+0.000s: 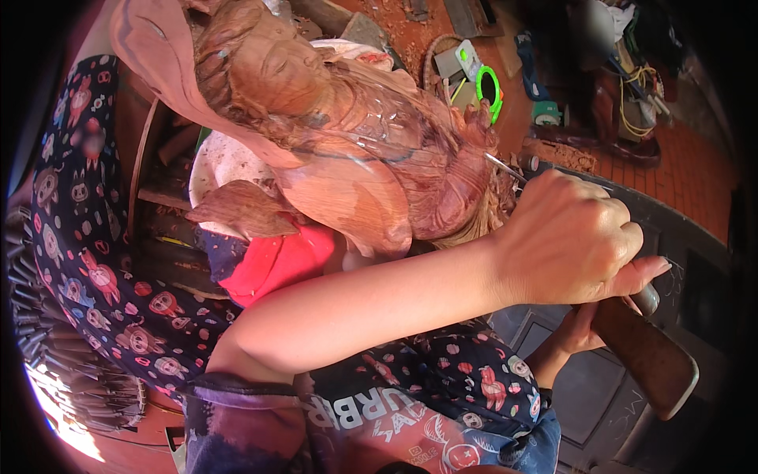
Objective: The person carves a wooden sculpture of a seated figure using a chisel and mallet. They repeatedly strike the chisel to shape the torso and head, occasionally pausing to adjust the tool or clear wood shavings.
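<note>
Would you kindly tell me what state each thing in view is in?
Carving: lying down, detail cut, glossy in places.
Chisel: gripped in the left hand, tip by the carving.
Mallet: held in the right hand.
Red cloth: partly hidden by the carving.
Wood shavings: scattered.

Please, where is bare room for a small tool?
Tiled floor, right of the wood shavings, beyond the dark panelled board; also that board, between the wooden mallet and the denim. Crowded: around the carved wooden figure, with red cloth below and the chisel in the left hand at right.
</note>
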